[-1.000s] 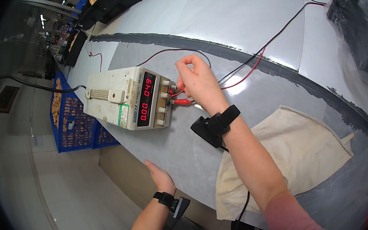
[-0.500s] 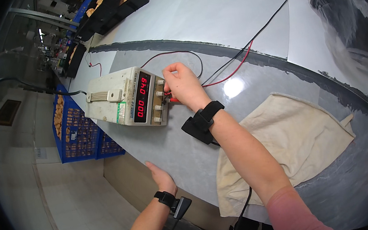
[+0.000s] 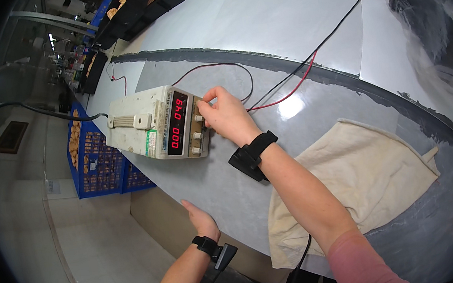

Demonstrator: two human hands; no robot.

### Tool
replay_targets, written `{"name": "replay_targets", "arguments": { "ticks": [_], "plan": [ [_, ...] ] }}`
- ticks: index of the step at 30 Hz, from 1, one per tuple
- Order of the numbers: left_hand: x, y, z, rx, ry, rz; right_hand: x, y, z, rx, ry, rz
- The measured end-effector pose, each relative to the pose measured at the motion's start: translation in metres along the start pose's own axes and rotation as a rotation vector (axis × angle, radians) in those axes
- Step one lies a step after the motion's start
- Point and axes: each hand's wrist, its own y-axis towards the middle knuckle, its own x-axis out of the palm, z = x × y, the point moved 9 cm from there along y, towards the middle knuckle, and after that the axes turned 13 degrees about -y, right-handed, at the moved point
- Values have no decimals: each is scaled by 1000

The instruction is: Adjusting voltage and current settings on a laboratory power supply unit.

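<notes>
A bench power supply with a beige case and a red digital display lies on its side on the grey table. My right hand is at its front panel, with thumb and forefinger closed round the uppermost knob, which they cover. Lower knobs stay visible beside the fingers. Black and red leads run from behind this hand toward the far right. My left hand is at the table's near edge, thumb stretched out, holding nothing visible; its other fingers are partly hidden.
A cream cloth lies under and beside my right forearm. Blue crates with small tan parts stand beyond the table's left edge. Black bins sit at the far left. Clear plastic covers something dark at the far right.
My right fingers have shifted onto the uppermost knob and now cover it. The red plug seen below that hand is now hidden. The view has shifted slightly; my left hand stays put.
</notes>
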Motion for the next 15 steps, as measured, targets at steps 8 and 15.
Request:
{"name": "replay_targets", "arguments": {
  "ticks": [8,15],
  "plan": [
    [-3,1,-2,-13,12,44,5,4,5,-23,-15,13],
    [1,-6,6,1,30,27,1,1,2,12,-13,-8]
  ]
}}
